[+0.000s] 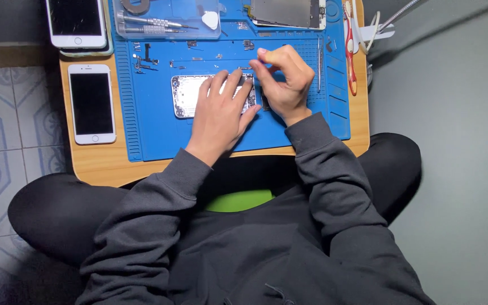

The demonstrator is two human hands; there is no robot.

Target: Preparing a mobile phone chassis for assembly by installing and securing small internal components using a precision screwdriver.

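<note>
An opened silver phone body (184, 96) lies on a blue repair mat (153, 130) on a small wooden table (97, 164). My left hand (220, 113) rests flat on the phone body, fingers spread over its right half. My right hand (282, 79) hovers at the body's right end with thumb and forefinger pinched together; whatever sits between them is too small to make out. Small screws and metal brackets (142, 59) lie scattered on the mat above the phone.
Two white phones lie left of the mat, one (91, 103) lower and one (76, 22) upper. A clear tray (168, 20) holds screwdrivers and a pick. A removed screen (286, 12) lies at the top. Red tweezers (350, 51) and a thin tool (319, 62) lie at right.
</note>
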